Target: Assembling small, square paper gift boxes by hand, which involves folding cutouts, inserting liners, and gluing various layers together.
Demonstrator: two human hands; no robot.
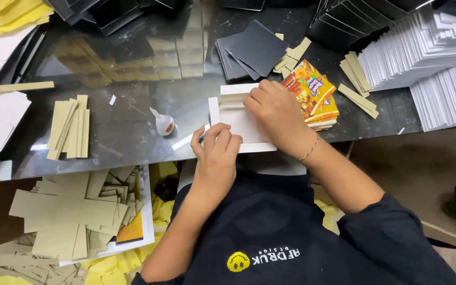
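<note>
Nearest, the left hand (216,150) pinches the lower-left edge of a white paper sheet (238,120) lying flat on the dark worktop (122,126) — the right hand (276,113) presses closed on its far side — with a small glue bottle (163,124) just left and black cards (252,50) beyond.

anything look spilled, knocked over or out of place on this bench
The small glue bottle lies tipped on its side on the dark table, left of the white card piece both hands press; no glue puddle shows. One loose white strip lies askew by the left hand. The right hand covers the card's top right.
</note>
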